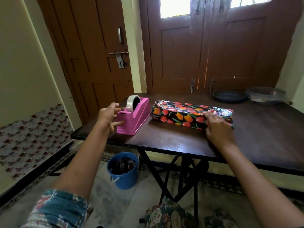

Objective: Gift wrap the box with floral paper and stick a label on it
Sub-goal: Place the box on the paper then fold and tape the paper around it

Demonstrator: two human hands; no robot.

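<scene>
A long box wrapped in black floral paper (181,116) with red and orange tulips lies across the middle of the dark table (181,145). Its silvery paper edges stick up along the top and at the right end. My right hand (217,125) lies flat on the box's right end, pressing the paper down. A pink tape dispenser (134,118) with a clear tape roll (132,102) stands on the table's left side. My left hand (109,115) is at the dispenser's near end, fingers pinching the strip of tape that leads off the roll. No label is visible.
Two dark round dishes (229,96) (265,95) sit at the table's far right. A blue bucket (123,170) with dark scraps stands on the floor under the table's left edge. Brown doors rise right behind the table.
</scene>
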